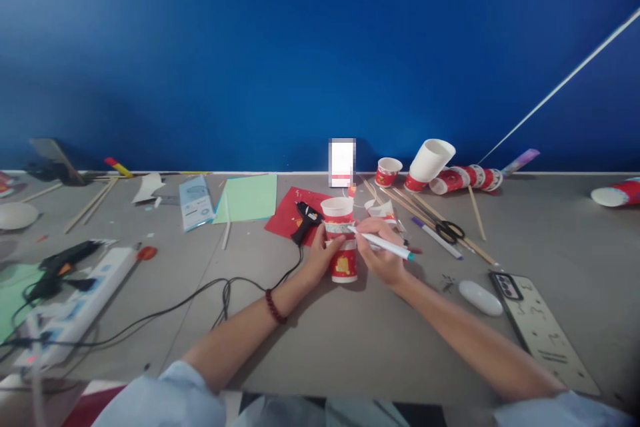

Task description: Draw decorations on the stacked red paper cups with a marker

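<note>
Two red and white paper cups [341,240] stand stacked mouth to mouth at the middle of the grey table [350,340]. My left hand [320,259] grips the stack from its left side, thumb on the band around the middle. My right hand [383,255] holds a white marker with a teal end [384,245], its tip touching the band on the cups. A dark red bead bracelet [275,307] sits on my left wrist.
A black glue gun [306,219] lies on red paper [285,215] behind the cups, its cord trailing left to a white power strip [83,303]. Green paper [247,198], more cups [434,167], wooden sticks, scissors [450,231], a purple marker, a white case [480,297] and a phone [543,330] lie around.
</note>
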A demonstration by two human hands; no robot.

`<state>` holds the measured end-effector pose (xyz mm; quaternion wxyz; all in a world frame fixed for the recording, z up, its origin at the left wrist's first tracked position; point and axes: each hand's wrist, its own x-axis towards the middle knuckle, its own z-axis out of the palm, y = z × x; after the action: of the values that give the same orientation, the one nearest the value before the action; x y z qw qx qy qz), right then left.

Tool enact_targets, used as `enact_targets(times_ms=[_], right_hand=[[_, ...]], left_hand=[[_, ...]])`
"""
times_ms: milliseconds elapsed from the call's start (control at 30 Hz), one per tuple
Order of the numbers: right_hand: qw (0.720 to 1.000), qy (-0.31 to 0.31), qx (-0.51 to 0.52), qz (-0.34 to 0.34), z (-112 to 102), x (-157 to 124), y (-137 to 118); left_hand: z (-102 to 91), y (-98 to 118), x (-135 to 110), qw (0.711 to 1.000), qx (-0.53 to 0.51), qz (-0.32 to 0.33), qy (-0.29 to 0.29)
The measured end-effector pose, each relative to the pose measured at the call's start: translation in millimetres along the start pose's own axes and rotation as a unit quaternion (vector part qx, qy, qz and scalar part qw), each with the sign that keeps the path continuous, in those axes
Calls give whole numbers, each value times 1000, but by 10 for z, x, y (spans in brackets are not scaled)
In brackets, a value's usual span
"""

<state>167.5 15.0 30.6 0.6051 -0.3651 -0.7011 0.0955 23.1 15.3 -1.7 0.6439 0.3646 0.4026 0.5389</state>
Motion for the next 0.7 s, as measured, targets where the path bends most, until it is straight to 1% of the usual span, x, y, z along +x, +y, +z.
enact_targets(times_ms=[367, 533, 700], right_hand=[[998, 15, -42, -38, 30, 17, -20], [997, 5, -56, -58, 21, 28, -19], [998, 4, -42, -35, 6, 20, 3]], left_hand=[[-11, 3, 3, 1000, 27, 3, -2], [-2, 21, -20, 1000, 21, 2, -7], [2, 36, -19, 1000, 12, 6, -12]])
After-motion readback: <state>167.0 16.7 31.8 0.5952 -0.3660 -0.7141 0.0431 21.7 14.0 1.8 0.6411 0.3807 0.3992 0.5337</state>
